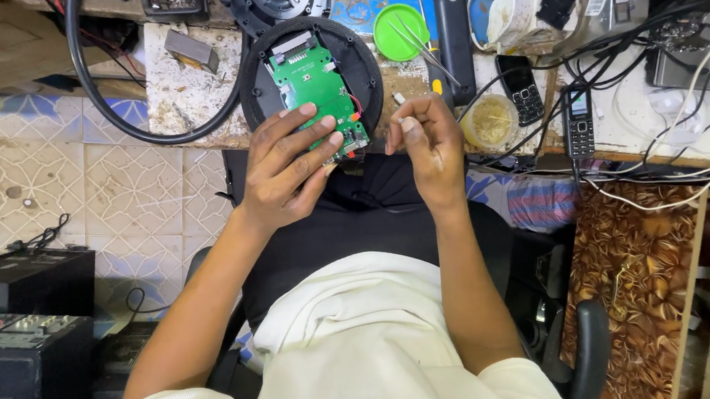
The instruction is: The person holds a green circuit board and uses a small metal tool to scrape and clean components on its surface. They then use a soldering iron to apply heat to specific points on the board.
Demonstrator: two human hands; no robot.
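Cream cloth over the person's lap [340,327] fills the bottom of the head view, with both bare forearms reaching up from it toward a cluttered workbench [186,94]. Left hand [285,167] spreads its fingers over the lower edge of a green circuit board [312,80], fingertips pressing on it and the thumb tucked beneath its near end. That board lies tilted inside a round black housing [361,55] at the bench's front edge, red wires showing at its right side. Right hand [422,143] hovers just beside the board, fingers curled in and pinched together at thumb and forefinger; whether anything small sits in that pinch I cannot tell. Further back rest a green lid [399,31] with tweezers across it, a black remote [454,40] and two phones [550,100] among tangled cables. Black audio boxes [24,335] stand on the tiled floor at left.
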